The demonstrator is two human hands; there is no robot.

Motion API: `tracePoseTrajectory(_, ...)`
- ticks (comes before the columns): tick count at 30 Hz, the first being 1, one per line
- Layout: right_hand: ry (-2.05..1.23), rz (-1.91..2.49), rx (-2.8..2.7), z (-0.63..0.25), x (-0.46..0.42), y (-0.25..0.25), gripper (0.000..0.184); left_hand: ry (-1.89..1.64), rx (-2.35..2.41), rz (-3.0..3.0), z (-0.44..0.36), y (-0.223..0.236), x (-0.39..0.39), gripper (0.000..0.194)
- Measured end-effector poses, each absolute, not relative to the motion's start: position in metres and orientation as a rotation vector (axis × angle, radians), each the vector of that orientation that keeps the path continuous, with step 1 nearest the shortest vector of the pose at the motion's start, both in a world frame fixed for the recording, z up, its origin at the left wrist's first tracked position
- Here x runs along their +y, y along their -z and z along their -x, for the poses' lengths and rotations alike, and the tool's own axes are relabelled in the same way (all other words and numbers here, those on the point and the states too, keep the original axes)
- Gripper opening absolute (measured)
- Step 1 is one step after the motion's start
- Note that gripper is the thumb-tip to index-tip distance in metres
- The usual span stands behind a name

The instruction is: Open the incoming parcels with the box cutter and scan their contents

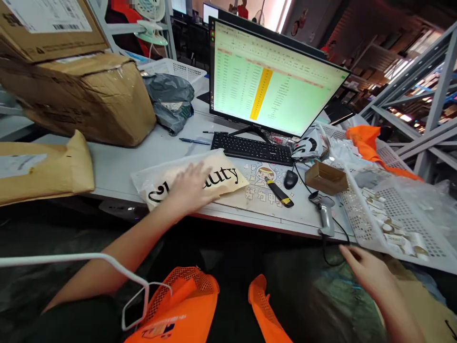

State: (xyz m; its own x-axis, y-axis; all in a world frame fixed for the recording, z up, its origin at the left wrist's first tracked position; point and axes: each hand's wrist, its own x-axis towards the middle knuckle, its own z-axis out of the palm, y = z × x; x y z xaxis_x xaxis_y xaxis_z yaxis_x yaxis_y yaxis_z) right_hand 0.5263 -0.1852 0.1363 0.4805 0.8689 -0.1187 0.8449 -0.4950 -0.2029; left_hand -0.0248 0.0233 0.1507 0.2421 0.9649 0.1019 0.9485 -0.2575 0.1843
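Note:
My left hand lies flat with spread fingers on a cream plastic mailer bag with large black lettering, near the desk's front edge. Part of the lettering is hidden beneath it. Below the desk edge at the right, my right hand hangs in the air with thumb and fingers apart, and I see nothing in it. Closest to it is a grey handheld barcode scanner, standing apart from the fingers at the desk edge. A yellow and black utility knife rests between the mailer and the scanner.
Behind the mailer stand a keyboard and a monitor; a mouse and small brown box sit rightward. A white basket holds small rolls. Cartons and a padded envelope occupy the left.

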Motion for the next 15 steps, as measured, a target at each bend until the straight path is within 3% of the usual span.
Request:
tracePoseTrajectory(1, -0.259, 2.62, -1.515, -0.515, -0.162, -0.129, 0.059, -0.169, 1.843, -2.432, 0.007, -0.143, 0.029, 0.092)
tracePoseTrajectory(3, -0.128, 2.671, -1.479, -0.498, -0.119, -0.113, 0.069, -0.088, 1.897, -2.461, -0.01, -0.124, 0.038, 0.08)
tracePoseTrajectory(8, -0.135, 2.733, -1.21, -0.5, -0.064, -0.087, 0.092, -0.517, 1.797, -2.247, 0.041, -0.111, 0.046, 0.039)
tracePoseTrajectory(12, -0.287, 2.621, -1.04, -0.521, -0.054, -0.084, 0.076, -1.349, 1.816, -1.458, 0.1, -0.146, 0.04, 0.034)
tracePoseTrajectory(15, -0.374, 2.304, -0.821, -0.516, -0.059, -0.092, 0.064, -1.747, 1.67, -0.904, 0.124, -0.175, 0.032, 0.056)
